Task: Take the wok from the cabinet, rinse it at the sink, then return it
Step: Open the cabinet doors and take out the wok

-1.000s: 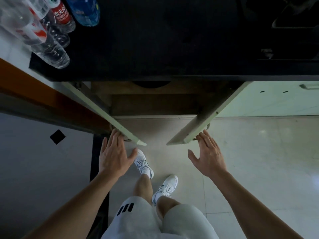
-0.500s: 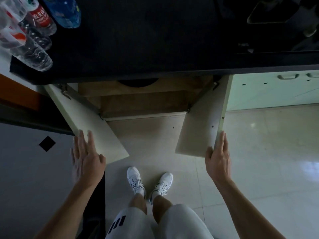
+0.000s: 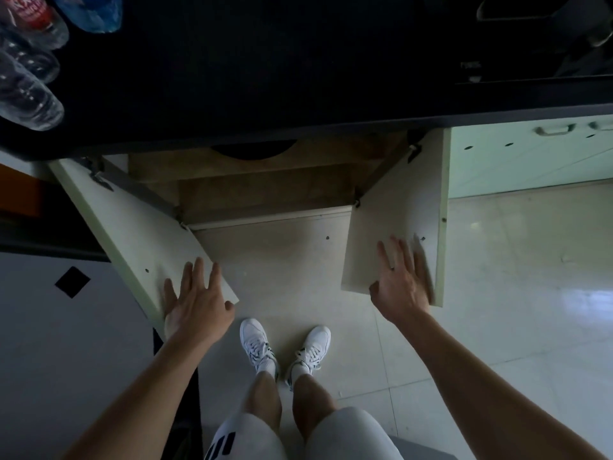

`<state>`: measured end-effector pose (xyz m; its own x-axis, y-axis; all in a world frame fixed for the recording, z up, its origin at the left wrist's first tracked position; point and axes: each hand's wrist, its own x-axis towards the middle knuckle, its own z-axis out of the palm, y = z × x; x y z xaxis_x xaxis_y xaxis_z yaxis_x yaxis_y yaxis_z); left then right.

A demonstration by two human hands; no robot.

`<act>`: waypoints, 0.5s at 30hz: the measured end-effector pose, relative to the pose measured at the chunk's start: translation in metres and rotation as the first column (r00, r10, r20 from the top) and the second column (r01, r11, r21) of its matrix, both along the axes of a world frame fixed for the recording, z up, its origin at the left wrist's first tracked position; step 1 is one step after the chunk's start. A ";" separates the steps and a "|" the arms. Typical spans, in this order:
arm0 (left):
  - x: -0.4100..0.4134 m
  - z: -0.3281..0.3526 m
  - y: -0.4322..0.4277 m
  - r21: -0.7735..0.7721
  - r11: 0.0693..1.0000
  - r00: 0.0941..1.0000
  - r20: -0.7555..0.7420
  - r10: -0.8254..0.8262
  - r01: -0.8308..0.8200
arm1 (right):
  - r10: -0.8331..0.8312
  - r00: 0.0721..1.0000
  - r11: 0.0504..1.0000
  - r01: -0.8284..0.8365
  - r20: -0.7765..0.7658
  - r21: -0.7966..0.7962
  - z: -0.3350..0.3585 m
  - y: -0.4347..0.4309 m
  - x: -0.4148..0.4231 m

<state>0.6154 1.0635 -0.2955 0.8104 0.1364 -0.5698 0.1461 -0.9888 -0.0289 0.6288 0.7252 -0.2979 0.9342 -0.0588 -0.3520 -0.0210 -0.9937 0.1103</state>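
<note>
In the upper left corner of the frame a cluster of clear plastic bottles (image 3: 28, 78) lies on the dark countertop (image 3: 265, 61), one with a red label and one blue beside it. Below them, at the left of the frame, the left cabinet door (image 3: 132, 234) stands swung wide open, angling down toward the lower left. My left hand (image 3: 195, 307) lies flat against the bottom corner of that door, fingers spread and straight, gripping nothing. In the centre of the frame the cabinet (image 3: 265, 180) is open between the two doors, showing a brown wooden interior, and at the very top of the opening, just under the counter edge, a dark rounded shape (image 3: 253, 151) shows; it may be the wok, but I cannot tell for sure from the little that is visible. Below the opening, at lower centre, my white sneakers (image 3: 285, 346) stand on the pale tiled floor (image 3: 514, 293). Right of centre the right cabinet door (image 3: 394, 210) hangs open, pointing down the frame. My right hand (image 3: 403, 283) rests open on its inner face near the bottom edge, fingers spread, holding nothing. At the far right a pale green closed cabinet front with a handle (image 3: 552, 130) runs under the counter.
</note>
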 end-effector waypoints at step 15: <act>-0.042 -0.018 0.112 0.220 0.975 0.998 -0.030 0.049 -0.042 | -0.145 0.979 0.984 0.128 -0.141 -0.123 -0.011 -0.072 0.003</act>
